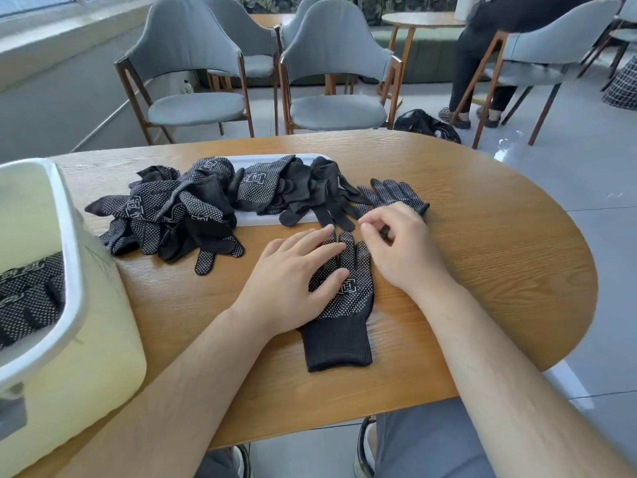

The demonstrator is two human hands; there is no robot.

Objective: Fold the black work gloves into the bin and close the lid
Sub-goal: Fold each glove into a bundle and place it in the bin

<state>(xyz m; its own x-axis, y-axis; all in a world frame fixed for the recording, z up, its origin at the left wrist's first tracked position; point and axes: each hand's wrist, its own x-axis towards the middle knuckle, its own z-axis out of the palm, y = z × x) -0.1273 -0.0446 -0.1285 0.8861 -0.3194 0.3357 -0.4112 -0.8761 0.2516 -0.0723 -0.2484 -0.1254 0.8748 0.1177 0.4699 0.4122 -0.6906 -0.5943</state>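
Note:
A black dotted work glove [339,326] lies flat on the wooden table [482,270], cuff toward me. My left hand [293,281] presses on its palm with straight fingers. My right hand [400,246] pinches the glove's fingertip area with curled fingers. A pile of black gloves [179,208] lies behind, partly on a white lid [262,220]. Another glove [396,194] lies flat beyond my right hand. The pale yellow bin [76,332] with a white rim stands at the left, with folded gloves [31,294] inside.
Grey chairs [334,74] stand past the table's far edge. A person sits at the back right beside a round table [424,20]. A black bag [425,125] lies on the floor.

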